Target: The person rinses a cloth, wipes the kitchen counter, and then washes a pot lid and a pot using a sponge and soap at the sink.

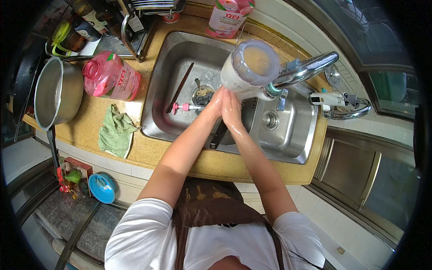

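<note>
My left hand (216, 103) and my right hand (231, 105) are pressed together, wet, below the white faucet filter (248, 65) over the steel double sink (158, 111). Neither hand shows anything held, though the faces of the palms are hidden. In the left basin lie dark chopsticks (180, 87), a pink pump head (182, 107) and a drain strainer (202, 94) with dark scraps. A black-handled utensil (218, 135) rests across the divider, partly hidden by my right hand. The chrome faucet (305, 69) arches over from the back.
A green cloth (116, 131), an uncapped pink detergent bottle (113, 77) and a metal pot (64, 94) stand or lie left of the sink. Another pink bottle (227, 18) is behind it. A second faucet (347, 113) juts at the right. Glass bottles (89, 18) fill a rack back left.
</note>
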Available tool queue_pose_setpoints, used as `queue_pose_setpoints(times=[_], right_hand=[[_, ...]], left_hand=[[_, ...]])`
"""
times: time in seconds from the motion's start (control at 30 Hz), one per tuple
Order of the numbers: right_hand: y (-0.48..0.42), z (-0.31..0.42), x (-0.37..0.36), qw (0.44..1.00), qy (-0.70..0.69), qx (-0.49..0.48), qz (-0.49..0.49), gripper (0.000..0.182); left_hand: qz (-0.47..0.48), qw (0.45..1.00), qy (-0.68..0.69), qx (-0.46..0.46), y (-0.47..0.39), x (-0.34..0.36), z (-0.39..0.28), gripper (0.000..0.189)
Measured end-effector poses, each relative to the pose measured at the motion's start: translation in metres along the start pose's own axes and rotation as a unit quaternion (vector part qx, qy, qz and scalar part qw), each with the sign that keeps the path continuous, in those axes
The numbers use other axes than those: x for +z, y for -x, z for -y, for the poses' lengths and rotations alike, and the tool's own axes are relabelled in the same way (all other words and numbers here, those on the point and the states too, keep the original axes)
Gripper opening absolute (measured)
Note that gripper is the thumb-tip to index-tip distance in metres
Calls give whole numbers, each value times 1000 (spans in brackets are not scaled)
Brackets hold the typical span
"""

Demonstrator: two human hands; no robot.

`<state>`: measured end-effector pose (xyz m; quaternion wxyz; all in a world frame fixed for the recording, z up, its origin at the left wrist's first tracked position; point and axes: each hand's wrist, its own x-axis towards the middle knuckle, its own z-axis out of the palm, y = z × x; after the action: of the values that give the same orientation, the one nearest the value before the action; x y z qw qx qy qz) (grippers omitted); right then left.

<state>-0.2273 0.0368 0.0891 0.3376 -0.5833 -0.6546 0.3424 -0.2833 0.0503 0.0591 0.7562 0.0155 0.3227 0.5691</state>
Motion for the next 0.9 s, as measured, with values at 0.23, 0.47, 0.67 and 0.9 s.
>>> queue_pose_setpoints(times=[0.23, 0.47, 0.67, 0.9], right_hand=[[-54, -88, -8, 997, 0, -76, -20, 32], [22, -8, -7, 997, 33, -66, -24, 41], [-62, -59, -24, 995, 77, -65, -4, 41], [19, -25, -8, 997, 33, -65, -14, 41]], left_hand=[[-5, 988, -149, 36, -31, 20, 21, 31], [-40, 994, -95, 36, 4, 39, -23, 36], [-19, 992, -121, 11, -20, 25, 15, 35], [-9, 999, -36, -22, 2, 22, -10, 29]])
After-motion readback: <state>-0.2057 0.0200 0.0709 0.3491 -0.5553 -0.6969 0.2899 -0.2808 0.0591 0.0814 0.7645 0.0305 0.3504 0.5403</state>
